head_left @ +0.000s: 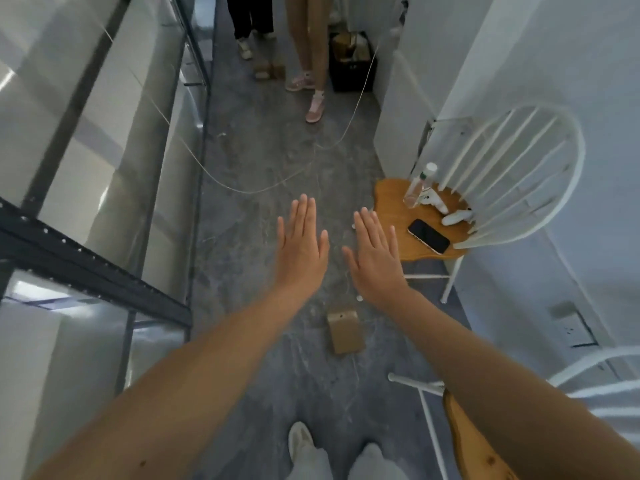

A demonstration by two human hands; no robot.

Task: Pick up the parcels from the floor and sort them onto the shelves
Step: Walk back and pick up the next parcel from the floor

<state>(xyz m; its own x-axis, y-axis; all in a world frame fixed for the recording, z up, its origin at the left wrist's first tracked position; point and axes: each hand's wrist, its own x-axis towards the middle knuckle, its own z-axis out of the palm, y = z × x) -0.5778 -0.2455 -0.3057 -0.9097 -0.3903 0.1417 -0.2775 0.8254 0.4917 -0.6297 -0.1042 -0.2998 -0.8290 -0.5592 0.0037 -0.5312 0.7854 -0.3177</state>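
Observation:
A small brown cardboard parcel (345, 331) lies flat on the grey floor between my forearms, just ahead of my feet. My left hand (302, 244) and my right hand (374, 252) are stretched out side by side above the floor, palms down, fingers extended, holding nothing. Both hover beyond the parcel and do not touch it. A metal shelf unit (93, 268) with a dark perforated frame runs along my left. Two more small brown parcels (268, 71) sit on the floor farther down the aisle.
A white chair with a wooden seat (426, 233) stands at my right, carrying a phone (428, 236), a bottle (420, 185) and white controllers. Another chair (460, 434) is close at lower right. Two people's legs (308, 57), a black crate (351, 62) and a cable (242, 188) occupy the aisle ahead.

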